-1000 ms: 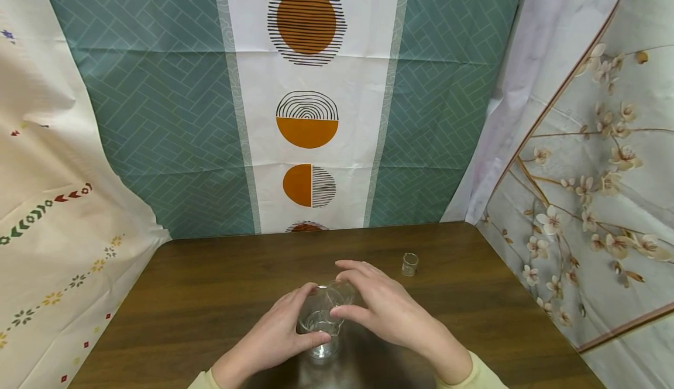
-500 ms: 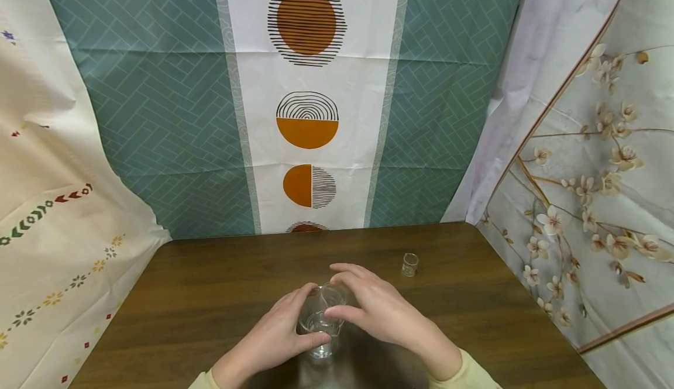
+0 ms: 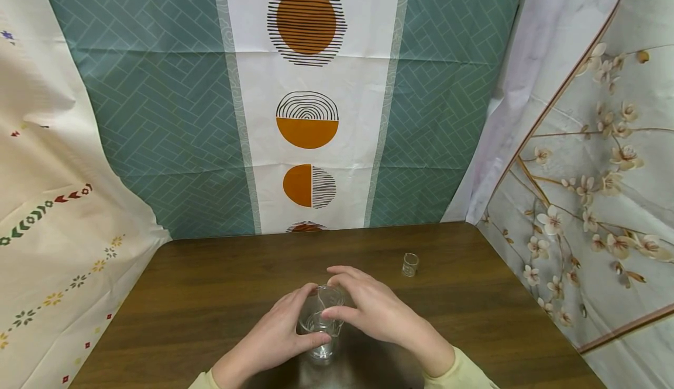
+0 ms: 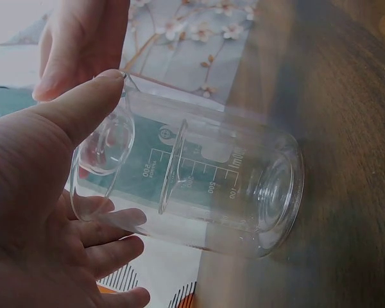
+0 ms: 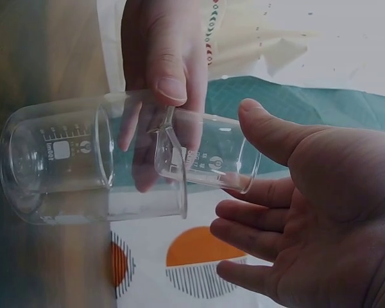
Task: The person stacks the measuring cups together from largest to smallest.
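Note:
A large glass beaker with printed scale marks stands upright on the table, with a medium beaker nested inside it. My left hand holds the large beaker around its upper part, thumb at the spout and fingers on the far side. My right hand grips a smaller beaker near its rim between thumb and fingers. Its base dips into the large beaker's mouth, above the medium beaker, and it leans slightly. The right fingers below the index are loosely bent.
A very small glass beaker stands farther back on the right of the brown wooden table. Patterned cloth hangs behind the table and along both sides.
My right hand has moved left and slightly down with the smaller beaker, bringing it over and into the large beaker's mouth. The left hand has stayed in place.

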`<control>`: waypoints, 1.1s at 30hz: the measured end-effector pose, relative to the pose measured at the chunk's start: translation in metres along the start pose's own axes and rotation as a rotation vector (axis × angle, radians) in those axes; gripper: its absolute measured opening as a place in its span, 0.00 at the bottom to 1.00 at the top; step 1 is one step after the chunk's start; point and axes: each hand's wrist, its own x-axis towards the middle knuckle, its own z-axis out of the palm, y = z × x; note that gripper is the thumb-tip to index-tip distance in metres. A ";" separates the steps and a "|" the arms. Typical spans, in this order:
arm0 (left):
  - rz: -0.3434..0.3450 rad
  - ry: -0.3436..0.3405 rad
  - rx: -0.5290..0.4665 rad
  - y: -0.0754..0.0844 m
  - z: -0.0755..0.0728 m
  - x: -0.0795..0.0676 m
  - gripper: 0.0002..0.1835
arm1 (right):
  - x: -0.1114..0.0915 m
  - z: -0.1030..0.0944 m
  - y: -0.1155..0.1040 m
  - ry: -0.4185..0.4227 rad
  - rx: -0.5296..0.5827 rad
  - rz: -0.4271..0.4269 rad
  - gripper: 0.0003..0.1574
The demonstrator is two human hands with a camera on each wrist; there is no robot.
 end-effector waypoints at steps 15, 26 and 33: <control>-0.008 0.007 0.004 0.001 0.000 -0.001 0.50 | 0.006 0.009 0.006 -0.030 -0.008 0.022 0.30; -0.006 0.014 0.008 0.001 0.000 -0.001 0.48 | 0.011 0.017 0.009 -0.049 -0.015 0.023 0.28; 0.000 0.022 0.012 0.001 0.001 -0.001 0.47 | 0.014 0.019 0.011 -0.058 -0.014 0.013 0.29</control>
